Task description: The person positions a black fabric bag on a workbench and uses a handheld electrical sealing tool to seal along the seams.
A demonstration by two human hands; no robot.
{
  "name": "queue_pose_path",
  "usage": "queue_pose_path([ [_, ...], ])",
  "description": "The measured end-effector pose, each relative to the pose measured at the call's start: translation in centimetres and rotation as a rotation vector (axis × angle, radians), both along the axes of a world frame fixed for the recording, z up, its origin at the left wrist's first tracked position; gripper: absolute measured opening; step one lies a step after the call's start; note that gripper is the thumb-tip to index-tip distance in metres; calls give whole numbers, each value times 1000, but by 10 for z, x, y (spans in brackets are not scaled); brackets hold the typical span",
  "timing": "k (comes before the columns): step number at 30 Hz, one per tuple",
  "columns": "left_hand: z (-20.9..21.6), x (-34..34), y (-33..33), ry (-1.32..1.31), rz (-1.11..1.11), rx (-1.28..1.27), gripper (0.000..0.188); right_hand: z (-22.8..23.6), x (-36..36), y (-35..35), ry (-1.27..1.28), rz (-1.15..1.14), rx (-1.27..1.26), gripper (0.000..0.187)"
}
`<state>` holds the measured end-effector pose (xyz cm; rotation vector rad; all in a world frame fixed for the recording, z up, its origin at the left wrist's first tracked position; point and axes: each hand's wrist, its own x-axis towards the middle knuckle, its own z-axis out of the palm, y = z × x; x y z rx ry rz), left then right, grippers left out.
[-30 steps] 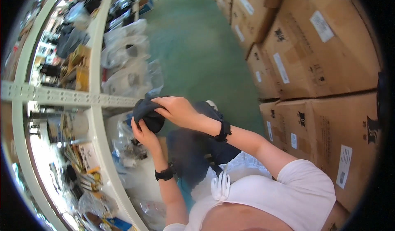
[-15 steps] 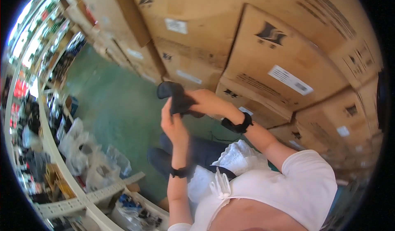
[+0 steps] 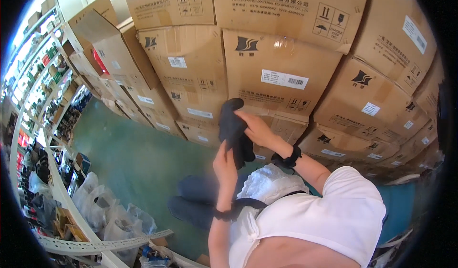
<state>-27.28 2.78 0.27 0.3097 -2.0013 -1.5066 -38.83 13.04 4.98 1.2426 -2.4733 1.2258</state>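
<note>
Dark cloth (image 3: 232, 129) is up in hand, bunched, not laid flat. Fingers of the left hand (image 3: 225, 167) grip its lower part, the right hand (image 3: 259, 131) its upper.

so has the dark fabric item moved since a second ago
Yes, the dark fabric item has moved away from the white shelf frame, toward the stacked cardboard boxes.

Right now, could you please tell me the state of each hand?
Left hand: closed, holding the dark cloth item.
Right hand: closed, holding the same item.
</note>
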Motion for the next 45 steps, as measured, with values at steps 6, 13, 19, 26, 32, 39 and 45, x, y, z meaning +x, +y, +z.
queue_pose_path([
  [6,27,-1,-6,10,-118,48,36,21,21,-8,143,-56,-192,50],
  [13,59,-48,32,161,-381,-146,29,42,20,59,516,-390,-495,65],
  [19,80,-79,88,114,-552,-84,18,84,-10,108,697,-675,-211,72],
  [26,48,-112,46,70,-318,-154,23,55,-75,60,801,-771,212,91],
  [32,9,-119,-14,-6,-95,-3,27,54,-86,-34,628,-249,170,78],
  [39,10,-106,-27,-47,-9,57,28,38,-90,-60,553,-107,-3,68],
  [45,-12,-103,4,20,-1,-360,22,43,-70,-4,533,-143,155,75],
])
